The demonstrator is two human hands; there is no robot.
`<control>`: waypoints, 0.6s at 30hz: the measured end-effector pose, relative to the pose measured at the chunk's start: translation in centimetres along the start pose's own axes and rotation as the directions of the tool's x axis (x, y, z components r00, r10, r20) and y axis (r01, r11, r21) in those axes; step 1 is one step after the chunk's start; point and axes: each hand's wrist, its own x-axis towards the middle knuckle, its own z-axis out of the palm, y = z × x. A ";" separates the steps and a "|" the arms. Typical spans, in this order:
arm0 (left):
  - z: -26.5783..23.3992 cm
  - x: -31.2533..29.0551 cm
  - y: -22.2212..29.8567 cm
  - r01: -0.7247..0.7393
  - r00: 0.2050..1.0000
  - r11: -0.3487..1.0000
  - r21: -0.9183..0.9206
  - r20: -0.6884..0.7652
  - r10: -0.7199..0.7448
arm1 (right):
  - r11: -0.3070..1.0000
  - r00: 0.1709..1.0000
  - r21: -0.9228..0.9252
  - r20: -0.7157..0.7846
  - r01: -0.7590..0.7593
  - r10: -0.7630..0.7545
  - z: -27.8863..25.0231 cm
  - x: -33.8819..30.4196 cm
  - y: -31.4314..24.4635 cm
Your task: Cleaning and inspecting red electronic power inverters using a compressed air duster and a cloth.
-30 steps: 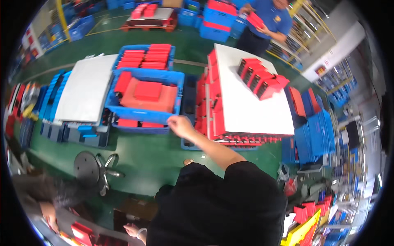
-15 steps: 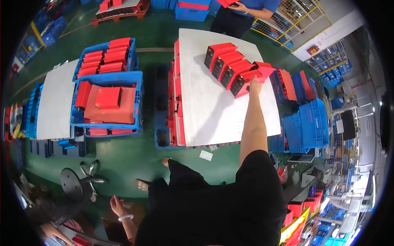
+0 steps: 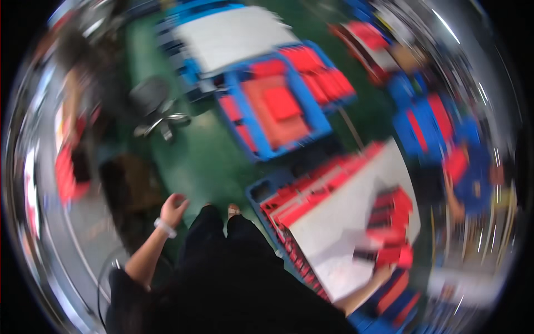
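A row of red cases with black front faces (image 3: 392, 214) stands on a white board (image 3: 322, 236) at the lower right. At the near end of that row, my right hand (image 3: 385, 273) grips a red case (image 3: 388, 256); motion blur smears its fingers. My left hand (image 3: 173, 210), with a white band at the wrist, hangs over the floor at the left. Its thumb and fingers are apart, holding nothing. Below the board, more red cases (image 3: 334, 173) are stacked in layers on a dark blue pallet (image 3: 260, 192).
Blue crates of red cases (image 3: 328, 133) stand beyond the pallet, near another white-topped stack (image 3: 233, 36). A round stool (image 3: 150, 92) is at the left. A person in blue (image 3: 473, 178) holds something red at the right; another blurred person (image 3: 83, 67) is at the far left.
My view has swung round, so the white board now lies lower right and the crates at top centre. My left hand shows higher in view. My right hand stays at the row's near end.
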 end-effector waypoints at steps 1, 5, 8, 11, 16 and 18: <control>0.6 -1.4 3.7 0.009 0.999 0.994 0.105 0.039 -0.013 | 0.949 0.994 0.298 0.068 -0.101 0.084 -2.9 -1.3 -1.0; 3.4 -2.5 7.5 -0.292 0.933 0.956 -0.008 0.219 0.287 | 0.854 0.661 0.283 0.543 0.437 -0.518 -7.1 0.7 -7.5; 4.8 -3.5 9.9 -0.597 0.768 0.798 -0.089 0.225 0.600 | 0.721 0.550 0.681 0.557 0.126 -0.622 -5.5 -2.8 -23.4; 3.5 -5.2 11.5 -0.733 0.640 0.653 -0.190 0.132 0.757 | 0.595 0.027 0.781 0.602 0.189 -0.798 -7.3 -10.6 -39.7; -4.7 -11.6 8.4 -0.722 0.692 0.687 -0.082 -0.114 0.713 | 0.108 -0.806 0.982 0.189 0.156 -0.561 -6.5 -24.8 -57.7; -7.0 -15.5 4.8 -0.753 0.610 0.652 0.092 -0.276 0.743 | 0.010 -0.969 0.994 0.106 0.106 -0.222 -7.3 -32.3 -61.6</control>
